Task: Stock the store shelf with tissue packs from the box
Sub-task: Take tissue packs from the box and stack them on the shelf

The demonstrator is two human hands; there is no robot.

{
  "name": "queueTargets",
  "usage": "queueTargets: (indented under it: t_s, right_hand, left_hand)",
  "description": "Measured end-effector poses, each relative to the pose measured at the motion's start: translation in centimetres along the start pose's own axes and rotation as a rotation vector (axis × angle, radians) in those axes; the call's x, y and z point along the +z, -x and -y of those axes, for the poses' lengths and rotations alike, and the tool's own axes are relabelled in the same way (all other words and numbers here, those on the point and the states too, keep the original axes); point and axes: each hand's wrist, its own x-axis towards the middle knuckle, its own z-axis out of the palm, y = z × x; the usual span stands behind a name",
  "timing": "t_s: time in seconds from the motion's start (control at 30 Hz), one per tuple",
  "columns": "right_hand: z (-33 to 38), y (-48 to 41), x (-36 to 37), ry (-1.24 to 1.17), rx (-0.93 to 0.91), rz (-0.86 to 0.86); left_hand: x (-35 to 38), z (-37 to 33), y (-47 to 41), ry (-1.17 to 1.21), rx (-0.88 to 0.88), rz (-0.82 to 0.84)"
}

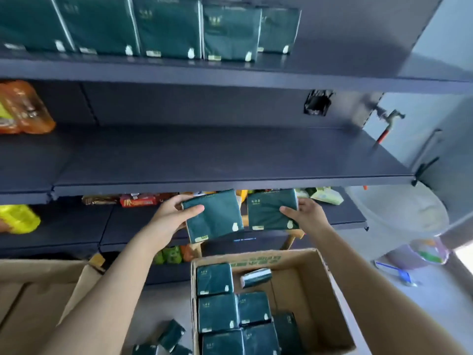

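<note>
The left forearm (115, 290) and right forearm (384, 290) reach up from the bottom edge, over the box (332, 311). The box sits open on the floor, with dark green packs (217, 313) lying flat along its left side and one small roll (256, 277) on its own near the back. A few more loose packs (171, 334) lie on the floor just left of the box.

The left hand (169, 213) grips the left pack (215, 216) by its left edge, thumb on the face and fingers behind. The right hand (307, 213) holds the right pack (271, 211) the same way by its right edge. Both packs are in the air, side by side but apart, just below the front lip of the middle shelf (230, 155) (its right part is bare).

On the top shelf (230, 70), a row (166, 26) of matching green packs stands upright. Orange packets (23, 108) sit at the far left of the middle shelf.
</note>
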Motion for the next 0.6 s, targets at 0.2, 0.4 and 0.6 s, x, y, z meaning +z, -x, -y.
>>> queueTargets:
  t_s: [0.2,0.4,0.6]
  right_hand:
    - [7.9,-0.3,-8.0,-0.174,-0.165,-0.131]
    - [15.7,-2.2,-14.4,-0.274,-0.387,-0.140]
    - [21.3,-7.7,-17.1,-0.308,-0.530,-0.062]
  left_hand:
    - [4.2,-10.7,-0.4,-0.099,0.238,-0.038]
    - [7.3,-19.4,-0.1,-0.191,0.434,-0.094]
    - [10.7,-25.1,-0.7,-0.228,0.581,-0.251]
